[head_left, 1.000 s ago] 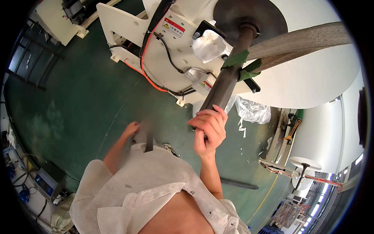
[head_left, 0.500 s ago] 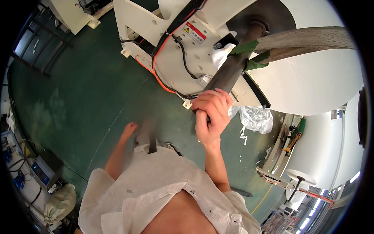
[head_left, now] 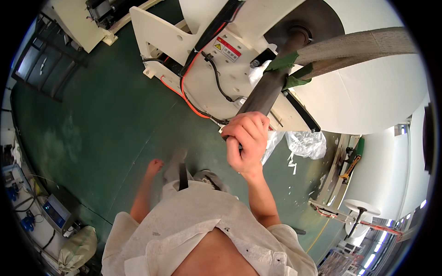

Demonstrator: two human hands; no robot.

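Observation:
My right hand is wrapped round the near end of a dark metal shaft. The shaft runs up and away into the core of a large white roll. A grey-brown lifting strap loops round the shaft, with dark green patches where it bears on the metal. Down by my left side, my left hand hangs apart from everything, its fingers curled in and slightly blurred; I see nothing in it.
A cream machine frame with black and orange cables stands beyond the shaft. Clear plastic film lies on the green floor. More white rolls stand at right; a small display unit and sack sit at lower left.
The shaft's near end and my right hand on it appear slightly lower and further left. My left hand has dropped slightly in the picture, and my legs have shifted.

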